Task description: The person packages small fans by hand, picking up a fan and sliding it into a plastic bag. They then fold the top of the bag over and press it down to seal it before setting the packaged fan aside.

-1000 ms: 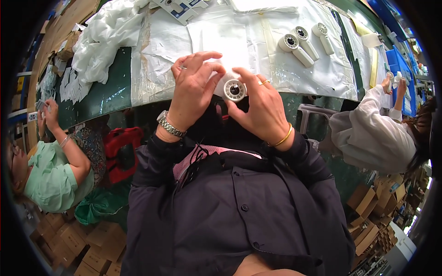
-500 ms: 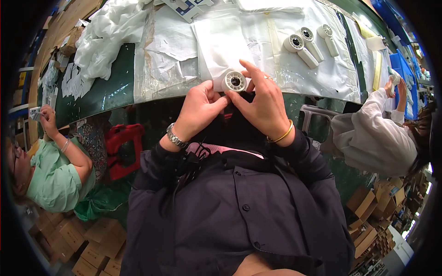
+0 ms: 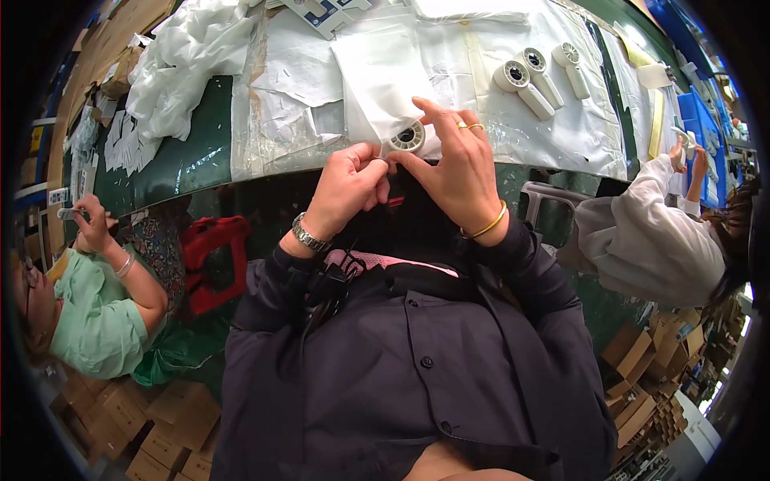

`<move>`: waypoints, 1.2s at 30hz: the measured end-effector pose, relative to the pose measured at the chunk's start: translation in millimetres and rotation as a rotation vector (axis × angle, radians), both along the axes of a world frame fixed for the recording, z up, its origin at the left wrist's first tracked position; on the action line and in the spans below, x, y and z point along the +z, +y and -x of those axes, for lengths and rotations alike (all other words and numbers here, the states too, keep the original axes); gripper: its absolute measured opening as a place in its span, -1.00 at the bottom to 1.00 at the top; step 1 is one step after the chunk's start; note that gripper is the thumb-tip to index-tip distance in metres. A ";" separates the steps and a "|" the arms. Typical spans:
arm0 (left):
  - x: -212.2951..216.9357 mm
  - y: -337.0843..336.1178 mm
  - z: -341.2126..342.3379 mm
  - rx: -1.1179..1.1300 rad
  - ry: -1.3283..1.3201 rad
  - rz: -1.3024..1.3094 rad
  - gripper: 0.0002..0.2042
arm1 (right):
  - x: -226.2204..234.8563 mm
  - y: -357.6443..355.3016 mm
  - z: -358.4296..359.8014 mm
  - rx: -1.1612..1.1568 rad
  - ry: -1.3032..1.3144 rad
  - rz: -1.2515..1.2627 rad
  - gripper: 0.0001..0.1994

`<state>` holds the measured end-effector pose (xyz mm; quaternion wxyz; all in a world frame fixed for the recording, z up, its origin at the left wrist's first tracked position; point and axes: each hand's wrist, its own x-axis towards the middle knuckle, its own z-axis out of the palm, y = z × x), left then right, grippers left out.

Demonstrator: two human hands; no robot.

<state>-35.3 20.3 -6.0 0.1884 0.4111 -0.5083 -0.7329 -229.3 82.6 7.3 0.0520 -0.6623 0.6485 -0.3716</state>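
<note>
**Narrow pinch on one side, wide spread on the other**

The left hand (image 3: 353, 183) is drawn in narrow, its fingertips together at the lower left of a small pale fan (image 3: 407, 139); what lies between them, if anything, is too small to tell. The right hand (image 3: 459, 164) stands wide, thumb and forefinger apart around the fan's right side, likely to steady it while leaving its round face in sight. The fan sits between the hands at the table's near edge, probably for easy reach.

A white sheet (image 3: 377, 68) overlaps the fan's upper left; whether it is a flat sheet or a pouch, I cannot tell. To the right, three more fans (image 3: 533, 58) lie together with their heads pointing away, seemingly grouped to keep the middle free for handling. Farther left, crumpled white plastic (image 3: 183, 68) and paper slips (image 3: 132, 148) sit aside on the green table (image 3: 200, 170).
</note>
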 end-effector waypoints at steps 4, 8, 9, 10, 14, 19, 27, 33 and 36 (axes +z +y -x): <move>-0.4 -1.6 -2.5 -0.015 -0.021 0.016 -0.83 | 9.4 -4.6 4.6 -0.008 0.130 0.042 -0.31; -2.0 -1.8 -2.9 -0.009 -0.028 0.009 -0.83 | 9.1 -11.0 11.8 0.038 0.124 0.056 -0.37; -1.4 -1.0 -2.3 -0.006 -0.034 0.009 -0.82 | 5.8 -14.0 14.5 0.091 0.089 0.066 -0.38; -0.9 -0.3 -1.7 -0.003 -0.039 0.008 -0.82 | 4.7 -16.7 15.8 0.145 0.054 0.076 -0.40; -0.7 -1.3 -2.5 -0.010 -0.047 0.009 -0.81 | 0.4 -25.5 11.6 0.116 0.131 0.012 -0.47; -2.1 -2.5 -4.1 -0.049 -0.046 0.009 -0.80 | -6.1 -45.7 4.6 0.058 0.072 -0.005 -0.54; -6.0 -3.4 -5.2 -0.101 -0.048 0.003 -0.79 | -17.9 -69.9 3.9 0.033 0.078 0.127 -0.45; -5.4 -1.1 -3.1 -0.112 -0.032 -0.007 -0.80 | -13.5 -63.2 1.1 -0.090 0.326 0.101 -0.40; -0.1 0.3 -3.2 -0.107 -0.033 -0.023 -0.81 | -6.2 -50.7 2.6 -0.128 0.318 0.119 -0.41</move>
